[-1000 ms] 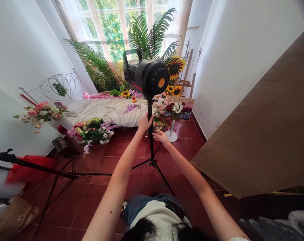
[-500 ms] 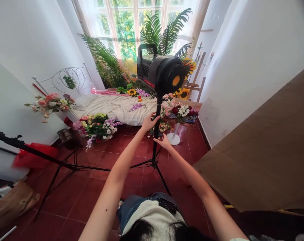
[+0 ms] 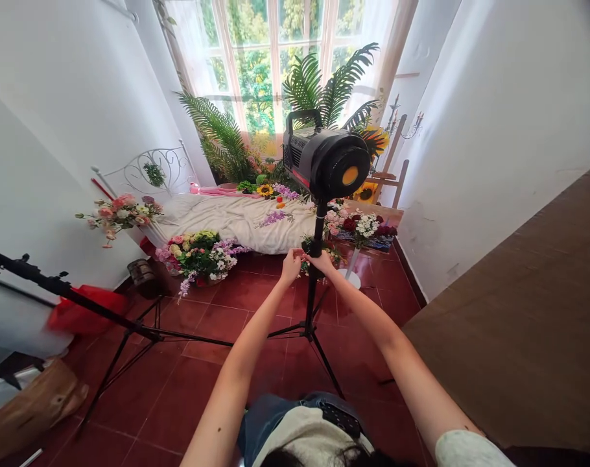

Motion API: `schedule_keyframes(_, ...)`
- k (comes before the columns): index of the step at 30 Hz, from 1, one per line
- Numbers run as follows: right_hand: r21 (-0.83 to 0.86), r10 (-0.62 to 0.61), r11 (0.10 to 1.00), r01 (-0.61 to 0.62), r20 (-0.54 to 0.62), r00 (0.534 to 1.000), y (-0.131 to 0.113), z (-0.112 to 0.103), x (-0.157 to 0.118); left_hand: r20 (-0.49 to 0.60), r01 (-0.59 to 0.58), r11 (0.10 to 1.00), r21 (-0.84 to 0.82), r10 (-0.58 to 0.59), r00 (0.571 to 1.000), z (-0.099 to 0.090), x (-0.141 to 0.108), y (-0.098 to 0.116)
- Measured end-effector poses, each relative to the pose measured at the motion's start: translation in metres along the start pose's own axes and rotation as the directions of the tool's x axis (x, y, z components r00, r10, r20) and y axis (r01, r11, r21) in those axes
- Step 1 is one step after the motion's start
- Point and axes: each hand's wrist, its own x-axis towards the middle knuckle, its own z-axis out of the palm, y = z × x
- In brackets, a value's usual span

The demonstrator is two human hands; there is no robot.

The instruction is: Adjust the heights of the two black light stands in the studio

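Observation:
A black studio light (image 3: 327, 159) with a top handle and an orange centre on its round front sits on a black light stand (image 3: 310, 305). My right hand (image 3: 321, 262) is wrapped round the stand's pole just below a thick collar (image 3: 315, 248). At the left side of that collar my left hand (image 3: 291, 266) is closed, its fingertips pinched at a dark knob (image 3: 306, 244) and close to my right fingers. What lies between the left fingertips is partly hidden. The stand is upright, its legs spread on the red tiles.
Left, another black stand (image 3: 95, 308) leans diagonally, its legs reaching across the floor. Beyond the light is a bed with a cream blanket (image 3: 231, 220), with flower bunches (image 3: 200, 256) in front. A white-based flower stand (image 3: 352, 277) is behind the pole. A large brown panel (image 3: 513, 324) fills the right.
My right hand has risen along the pole to the collar. My left hand has come lower, to the collar's left side. The light sits lower and further right in view as the camera shifted.

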Motion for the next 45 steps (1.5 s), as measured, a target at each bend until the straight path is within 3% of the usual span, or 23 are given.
schedule_keyframes(2, 0.054, -0.035, 0.998, 0.037, -0.031, 0.999, -0.009, -0.002, 0.002, 0.008, -0.01, 0.999, 0.047, 0.01, 1.0, 0.002, -0.002, -0.01)
schedule_keyframes(4, 0.085, -0.059, 0.994, 0.066, -0.077, 0.995, -0.021, -0.006, 0.005, 0.102, -0.024, 0.997, 0.076, 0.016, 0.995, 0.005, -0.004, -0.017)
schedule_keyframes(7, 0.149, -0.091, 0.983, 0.109, -0.118, 0.989, -0.048, -0.017, 0.014, 0.236, -0.076, 0.993, 0.088, 0.054, 0.97, 0.015, -0.006, -0.017)
schedule_keyframes(9, 0.2, -0.121, 0.969, 0.147, -0.137, 0.983, -0.069, -0.026, 0.024, 0.253, -0.101, 0.992, 0.081, 0.077, 0.964, 0.025, -0.005, -0.013)
schedule_keyframes(14, 0.233, -0.224, 0.934, 0.271, -0.206, 0.952, -0.125, -0.05, 0.047, 0.105, -0.074, 0.997, 0.029, 0.071, 0.992, 0.059, 0.01, -0.003)
schedule_keyframes(18, 0.281, -0.272, 0.901, 0.331, -0.229, 0.934, -0.156, -0.063, 0.056, 0.005, 0.004, 1.0, 0.015, -0.004, 1.0, 0.076, 0.021, -0.005)
schedule_keyframes(24, 0.294, -0.279, 0.897, 0.329, -0.199, 0.939, -0.168, -0.066, 0.057, -0.14, 0.097, 0.991, 0.093, -0.083, 0.987, 0.084, 0.026, -0.01)
schedule_keyframes(28, 0.221, -0.321, 0.911, 0.347, -0.144, 0.936, -0.17, -0.075, 0.05, -0.156, 0.121, 0.983, 0.138, -0.099, 0.983, 0.088, 0.028, -0.01)
schedule_keyframes(32, 0.06, -0.438, 0.897, 0.438, -0.012, 0.899, -0.145, -0.086, 0.031, -0.163, 0.112, 0.985, 0.13, -0.09, 0.982, 0.09, 0.03, -0.015)
schedule_keyframes(35, -0.092, -0.476, 0.875, 0.475, 0.017, 0.879, -0.09, -0.085, 0.003, -0.151, 0.087, 0.991, 0.098, -0.072, 0.986, 0.09, 0.032, -0.021)
schedule_keyframes(40, -0.262, -0.403, 0.873, 0.412, 0.088, 0.911, 0.018, -0.064, -0.063, -0.152, 0.081, 0.992, 0.093, -0.066, 0.986, 0.091, 0.034, -0.024)
schedule_keyframes(42, -0.404, -0.36, 0.838, 0.367, 0.097, 0.928, 0.042, -0.054, -0.085, -0.165, 0.088, 0.99, 0.107, -0.069, 0.984, 0.092, 0.033, -0.021)
schedule_keyframes(45, -0.558, -0.306, 0.783, 0.275, 0.039, 0.951, 0.053, -0.042, -0.101, -0.167, 0.097, 0.991, 0.093, -0.08, 0.983, 0.092, 0.03, -0.013)
